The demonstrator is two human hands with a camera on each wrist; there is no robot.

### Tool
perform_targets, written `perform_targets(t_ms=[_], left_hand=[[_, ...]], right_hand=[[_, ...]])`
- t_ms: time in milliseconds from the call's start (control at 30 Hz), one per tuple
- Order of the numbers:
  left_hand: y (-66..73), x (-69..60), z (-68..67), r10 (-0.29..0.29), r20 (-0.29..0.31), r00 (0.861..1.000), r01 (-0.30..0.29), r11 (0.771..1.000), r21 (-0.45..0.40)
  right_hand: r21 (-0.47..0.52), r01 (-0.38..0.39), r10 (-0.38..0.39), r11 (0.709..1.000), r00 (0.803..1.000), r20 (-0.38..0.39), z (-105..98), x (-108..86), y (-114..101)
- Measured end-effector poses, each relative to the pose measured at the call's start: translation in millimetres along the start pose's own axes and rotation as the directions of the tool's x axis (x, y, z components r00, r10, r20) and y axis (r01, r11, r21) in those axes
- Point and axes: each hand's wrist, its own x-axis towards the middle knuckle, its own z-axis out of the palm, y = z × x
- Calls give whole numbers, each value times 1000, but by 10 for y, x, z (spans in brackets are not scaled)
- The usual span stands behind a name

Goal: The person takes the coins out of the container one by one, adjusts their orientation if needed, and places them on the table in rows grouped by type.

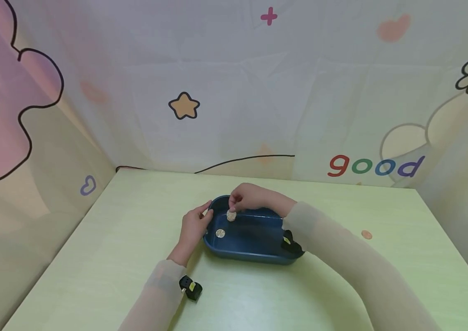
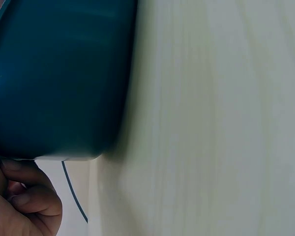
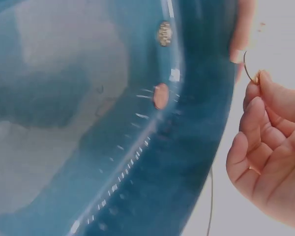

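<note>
Left hand [image 1: 194, 228] grips my tray [image 1: 254, 257], right hand [image 1: 250, 196] pinches a coin [image 1: 231, 216]; two coins [image 3: 164, 33] lie inside, loose coin [image 1: 367, 235] (outside) waits right.

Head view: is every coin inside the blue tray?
No, a copper-coloured coin lies on the tabletop, to the right of the blue tray.

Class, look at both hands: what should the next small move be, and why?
Probably, let the right hand lower and release its pinched coin into the blue tray: that coin is held over the tray, another coin already lies inside, and the left hand holds the tray's end.
</note>
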Motion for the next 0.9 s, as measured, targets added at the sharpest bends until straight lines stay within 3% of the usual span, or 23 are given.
perform_targets(t_ms=[233, 400, 533, 700, 900], left_hand=[[0, -7, 8, -5, 6, 1000, 5, 1000, 2], [14, -15, 8, -14, 5, 1000, 14, 1000, -1], [14, -12, 3, -14, 5, 1000, 14, 1000, 0], [16, -13, 6, -15, 7, 1000, 15, 1000, -3], [12, -12, 4, -22, 8, 1000, 21, 1000, 7]], right_hand=[[113, -30, 44, 993, 992, -118, -83, -564, 109], [171, -64, 98, 983, 976, -195, -55, -993, 282], [230, -118, 179, 966, 948, -263, -37, -1332, 429], [307, -188, 289, 933, 899, -329, -10, -1731, 618], [314, -252, 365, 915, 850, -381, 115, -2095, 852]])
